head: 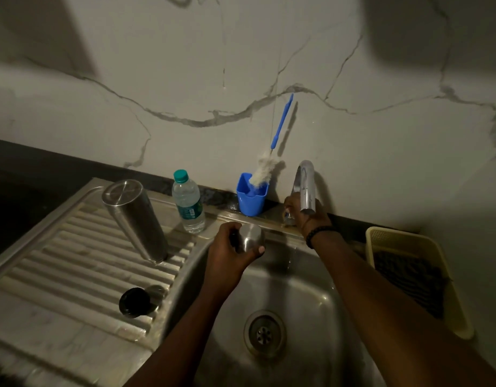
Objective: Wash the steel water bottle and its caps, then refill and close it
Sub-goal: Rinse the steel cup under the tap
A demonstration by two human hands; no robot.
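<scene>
The steel water bottle (138, 222) stands upside down on the ribbed drainboard (73, 263), left of the sink. A black inner cap (135, 301) lies on the drainboard near the basin's edge. My left hand (230, 252) grips the steel outer cap (251, 237) over the back left of the sink basin (311, 303). My right hand (300, 210) reaches behind the chrome tap (307, 188) and holds the tap handle at its base, partly hidden by the spout. A thin trickle of water falls below the spout.
A clear plastic bottle with a green cap (188, 202) stands behind the drainboard. A blue cup (252, 196) holds a blue-handled bottle brush (272, 152) against the wall. A yellow basket (414, 280) sits right of the sink. The drain (265, 333) is in the basin's middle.
</scene>
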